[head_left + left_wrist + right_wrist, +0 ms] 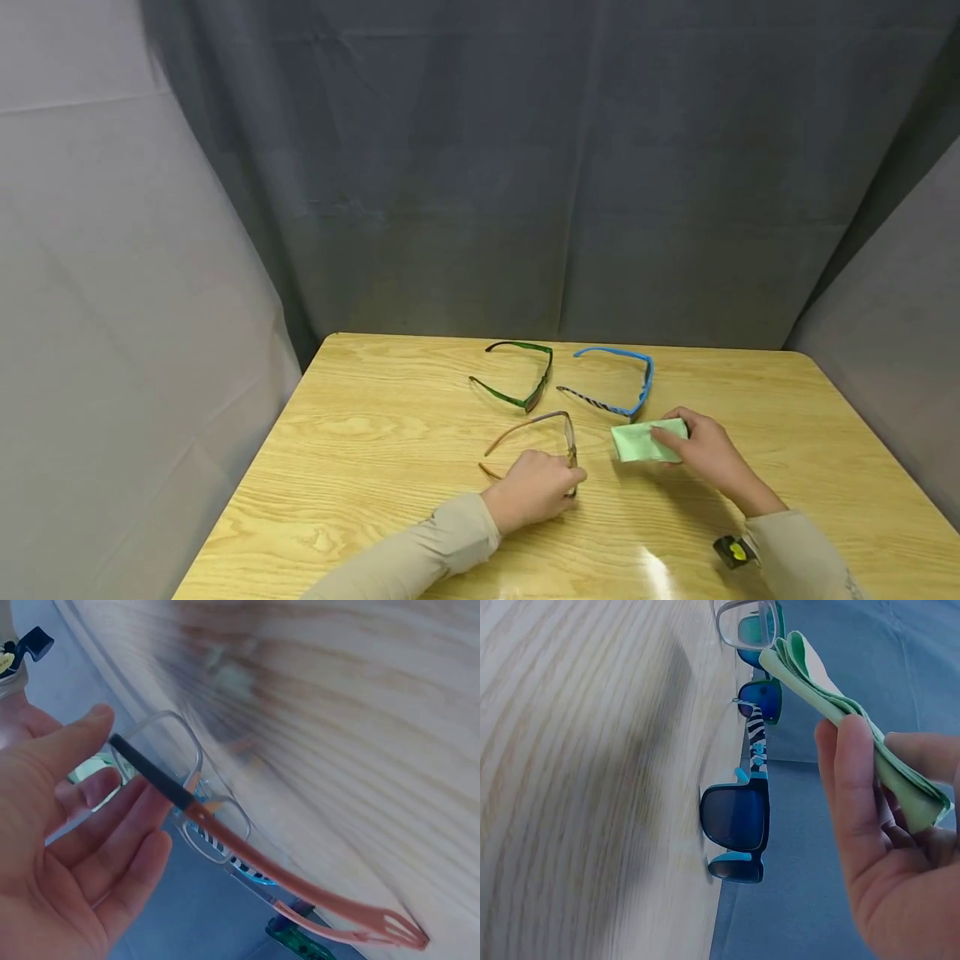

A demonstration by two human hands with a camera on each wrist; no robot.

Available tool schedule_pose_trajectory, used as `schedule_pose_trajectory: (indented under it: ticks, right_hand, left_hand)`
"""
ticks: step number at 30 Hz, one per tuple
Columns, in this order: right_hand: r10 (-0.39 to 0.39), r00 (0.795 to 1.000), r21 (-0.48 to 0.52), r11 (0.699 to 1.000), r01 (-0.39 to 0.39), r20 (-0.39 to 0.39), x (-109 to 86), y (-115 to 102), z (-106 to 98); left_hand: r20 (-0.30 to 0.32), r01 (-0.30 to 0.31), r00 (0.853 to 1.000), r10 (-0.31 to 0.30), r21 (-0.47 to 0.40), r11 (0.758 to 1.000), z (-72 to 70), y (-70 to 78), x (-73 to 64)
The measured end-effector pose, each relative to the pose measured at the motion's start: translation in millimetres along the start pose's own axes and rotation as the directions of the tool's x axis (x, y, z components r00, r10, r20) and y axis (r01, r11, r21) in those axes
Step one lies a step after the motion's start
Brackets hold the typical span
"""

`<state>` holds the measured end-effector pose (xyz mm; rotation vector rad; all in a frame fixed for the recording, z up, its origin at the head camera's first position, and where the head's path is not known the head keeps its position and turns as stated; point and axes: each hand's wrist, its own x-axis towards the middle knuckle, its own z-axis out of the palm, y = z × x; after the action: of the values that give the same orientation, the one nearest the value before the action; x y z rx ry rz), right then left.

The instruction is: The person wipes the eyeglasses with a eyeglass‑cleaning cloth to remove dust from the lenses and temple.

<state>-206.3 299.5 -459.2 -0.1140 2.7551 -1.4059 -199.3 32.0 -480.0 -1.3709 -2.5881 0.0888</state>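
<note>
Head view: on table (360, 483), near centre, clear glasses (569, 433), temples pointing left, lenses facing right. Left hand (534, 487) over near side of frame, fingertips partly hidden; grip not readable from here. To the right, green cloth (633, 442), folded, pinched in right hand (701, 450) and held above the surface, shadow below. Farther back, side by side: green sunglasses (546, 379) on the left, blue sunglasses (647, 383) on the right, both with temples to the left. Grey curtain (450, 183) beyond far edge. Black-and-yellow mount (733, 552) at right cuff (795, 550). Left wrist view: left fingers loosely bent, thumb apart from them, around near front corner of clear glasses; not clenched. Contact with frame: cannot tell. Temples orange-brown, darker toward the front of the near one; near tip against the table. Zebra-striped blue temple behind the lenses. Right wrist view: green cloth in several stacked layers, grasped between right thumb and fingers, free end projecting past fingertips. Blue sunglasses well apart from cloth, dark lenses upright. Beyond, green sunglasses, lenses mirrored blue, partly behind a clear lens.
</note>
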Motion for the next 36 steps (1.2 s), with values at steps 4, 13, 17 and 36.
schedule_pose_trajectory:
  ticks: [4,13,17,36]
  right_hand:
    - [0.005,1.000,0.004,1.000,-0.005,0.001,1.3,3,0]
    - [-0.003,1.000,-0.005,1.000,0.003,0.001,2.6,4,1]
    - [0.005,1.000,0.003,1.000,-0.005,0.000,2.4,3,1]
    - [-0.028,0.998,-0.056,0.998,0.025,-0.047,1.2,1,2]
  left_hand:
    - [0.000,0.028,1.000,-0.028,-0.001,1.000,0.1,4.4,2.3]
    - [0.006,0.045,0.999,-0.045,0.021,0.999,2.9,6.9,2.0]
    - [-0.026,0.032,0.999,-0.031,0.060,0.998,3.9,6.9,1.4]
    - [-0.176,0.063,0.984,0.000,0.351,0.934,-24.0,2.9,-15.1]
